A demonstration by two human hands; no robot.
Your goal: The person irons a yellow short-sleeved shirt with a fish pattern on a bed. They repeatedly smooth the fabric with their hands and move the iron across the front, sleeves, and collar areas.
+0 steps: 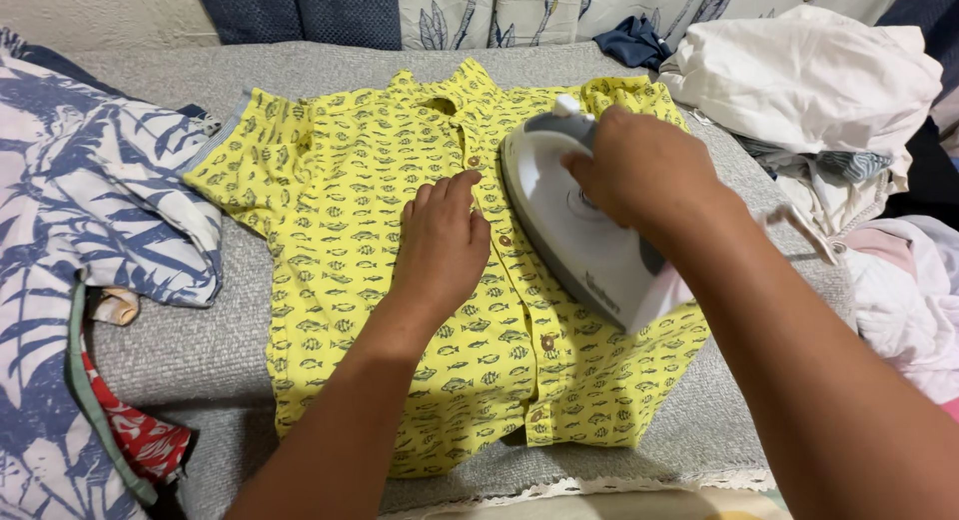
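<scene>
A small yellow shirt [330,210] with a dark fish print and brown buttons lies flat, front up, on a grey padded surface [180,350]. My left hand [440,242] presses flat on the shirt just left of the button line, fingers together. My right hand [639,165] grips the handle of a white and grey iron [574,235], which rests on the shirt's right half, nose pointing toward the collar.
A blue and white leaf-print cloth [90,200] with a red patterned piece [145,440] lies at the left. A heap of white and pink clothes [829,80] sits at the right. Patterned cushions [559,5] line the back.
</scene>
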